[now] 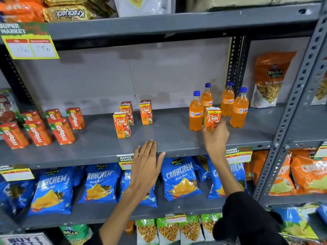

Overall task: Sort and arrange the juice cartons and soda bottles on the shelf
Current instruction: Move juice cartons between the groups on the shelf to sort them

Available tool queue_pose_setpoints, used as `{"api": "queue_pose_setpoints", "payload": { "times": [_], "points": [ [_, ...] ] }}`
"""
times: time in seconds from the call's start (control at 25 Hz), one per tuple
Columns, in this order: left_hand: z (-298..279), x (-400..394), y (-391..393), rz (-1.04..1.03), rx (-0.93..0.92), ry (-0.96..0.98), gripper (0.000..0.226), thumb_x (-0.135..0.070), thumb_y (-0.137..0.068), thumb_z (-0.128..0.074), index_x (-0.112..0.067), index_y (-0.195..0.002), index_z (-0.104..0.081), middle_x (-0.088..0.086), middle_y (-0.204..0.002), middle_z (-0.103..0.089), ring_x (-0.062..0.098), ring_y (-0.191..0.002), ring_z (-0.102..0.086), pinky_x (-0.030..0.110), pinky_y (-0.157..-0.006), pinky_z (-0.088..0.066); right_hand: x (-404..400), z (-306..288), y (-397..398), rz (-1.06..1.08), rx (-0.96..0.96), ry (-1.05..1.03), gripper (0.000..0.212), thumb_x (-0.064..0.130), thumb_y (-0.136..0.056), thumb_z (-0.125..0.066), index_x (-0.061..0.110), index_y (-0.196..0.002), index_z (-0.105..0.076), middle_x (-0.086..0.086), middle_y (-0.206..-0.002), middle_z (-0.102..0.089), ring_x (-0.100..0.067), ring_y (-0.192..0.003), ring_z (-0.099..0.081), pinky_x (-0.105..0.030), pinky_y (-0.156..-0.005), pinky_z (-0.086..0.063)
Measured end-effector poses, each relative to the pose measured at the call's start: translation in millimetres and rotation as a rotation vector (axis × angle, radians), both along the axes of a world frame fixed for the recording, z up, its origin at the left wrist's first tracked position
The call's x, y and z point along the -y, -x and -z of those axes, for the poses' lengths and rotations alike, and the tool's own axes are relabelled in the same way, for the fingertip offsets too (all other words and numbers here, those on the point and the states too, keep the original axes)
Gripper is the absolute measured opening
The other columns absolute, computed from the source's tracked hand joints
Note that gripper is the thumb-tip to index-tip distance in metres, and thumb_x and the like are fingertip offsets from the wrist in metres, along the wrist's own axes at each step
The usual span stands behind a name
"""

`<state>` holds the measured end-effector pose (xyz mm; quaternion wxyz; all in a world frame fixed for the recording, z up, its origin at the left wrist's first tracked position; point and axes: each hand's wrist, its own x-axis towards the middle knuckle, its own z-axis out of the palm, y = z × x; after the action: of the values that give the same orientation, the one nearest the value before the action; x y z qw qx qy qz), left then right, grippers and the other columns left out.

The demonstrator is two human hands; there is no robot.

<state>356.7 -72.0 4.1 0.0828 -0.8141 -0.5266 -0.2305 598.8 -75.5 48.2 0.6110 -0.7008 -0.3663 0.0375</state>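
Observation:
My right hand [215, 137] grips a Real juice carton [212, 118] upright among several orange Fanta bottles [239, 108] at the right of the grey shelf [177, 137]. Three more Real cartons [122, 125] stand at the shelf's middle. Several red Maaza cartons [62, 131] stand in rows at the left. My left hand [146, 164] rests flat on the shelf's front edge, fingers spread, holding nothing.
Blue Crunchem chip bags [180, 177] fill the shelf below, with orange bags [307, 172] to the right. A Balaji snack pouch [270, 78] leans behind the bottles. A perforated steel upright [290, 110] borders the bay on the right. Biscuit packs [70, 14] lie on the shelf above.

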Motion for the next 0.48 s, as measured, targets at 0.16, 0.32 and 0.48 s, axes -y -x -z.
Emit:
{"api": "queue_pose_setpoints", "payload": {
  "times": [0.16, 0.32, 0.48],
  "points": [
    [-0.7, -2.4, 23.1, -0.020, 0.019, -0.013, 0.063, -0.050, -0.104, -0.033, -0.006, -0.148, -0.045, 0.010, -0.155, -0.048, 0.025, -0.145, -0.042, 0.044, -0.124, -0.026, 7.6, 5.6, 50.5, -0.086, 0.015, -0.044, 0.055, 0.027, -0.080, -0.081, 0.011, -0.124, -0.053, -0.007, -0.115, -0.067, -0.024, -0.103, -0.066, -0.037, -0.089, -0.055],
    [-1.0, -8.3, 58.6, -0.045, 0.019, -0.016, 0.061, -0.049, -0.105, -0.034, -0.007, -0.148, -0.044, 0.009, -0.155, -0.047, 0.024, -0.145, -0.041, 0.044, -0.125, -0.026, -20.1, 1.4, 108.9, -0.247, 0.027, -0.002, 0.053, 0.033, -0.078, -0.083, 0.015, -0.117, -0.052, -0.004, -0.108, -0.067, -0.021, -0.098, -0.067, -0.031, -0.082, -0.054],
    [3.0, -13.0, 72.9, -0.021, -0.002, -0.017, 0.062, -0.050, -0.106, -0.031, -0.008, -0.150, -0.041, 0.009, -0.157, -0.044, 0.023, -0.148, -0.036, 0.042, -0.126, -0.021, -57.3, -0.2, 158.0, -0.351, 0.013, 0.064, 0.051, 0.029, -0.077, -0.085, 0.015, -0.108, -0.047, -0.008, -0.111, -0.070, -0.025, -0.100, -0.069, -0.027, -0.076, -0.051]
  ]
}}
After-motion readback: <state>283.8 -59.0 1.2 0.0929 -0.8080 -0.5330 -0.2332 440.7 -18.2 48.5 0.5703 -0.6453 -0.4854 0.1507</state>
